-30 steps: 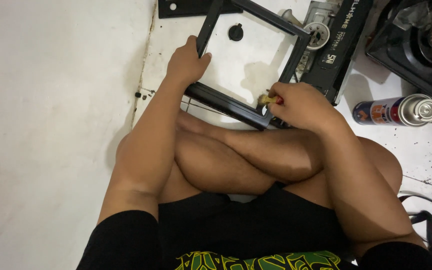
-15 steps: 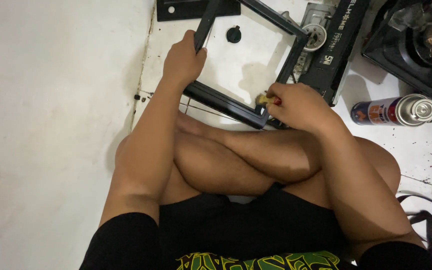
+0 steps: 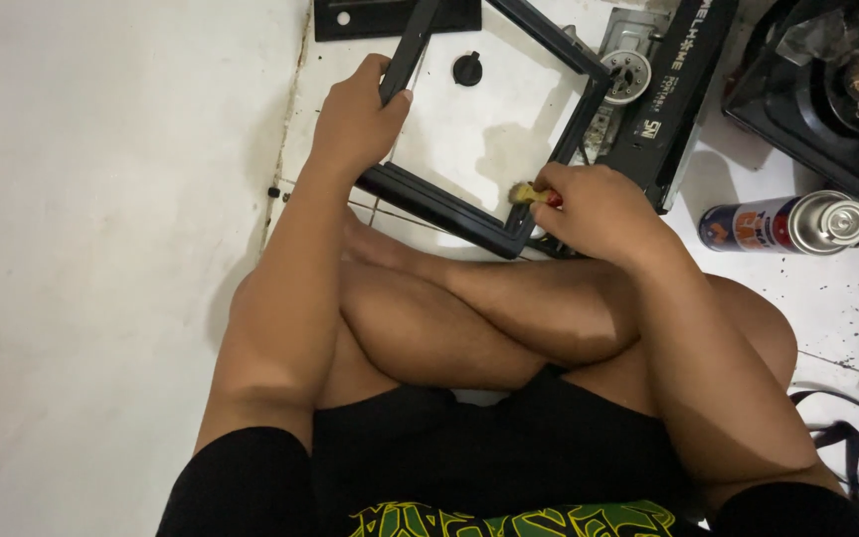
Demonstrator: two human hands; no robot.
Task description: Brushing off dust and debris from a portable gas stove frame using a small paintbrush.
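Pinching the stiff, light-looking black frame (image 3: 494, 129) at its nine o'clock rail, my left hand (image 3: 355, 124) steadies it on the floor while my right hand (image 3: 594, 204) closes on a brush (image 3: 527, 194) at its five o'clock corner.

Spray can (image 3: 787, 225), black knob (image 3: 467, 69), stove (image 3: 827, 89).

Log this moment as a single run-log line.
left hand: grips black frame on its left bar | right hand: holds small brush at frame's near right corner | spray can: lying on floor, right
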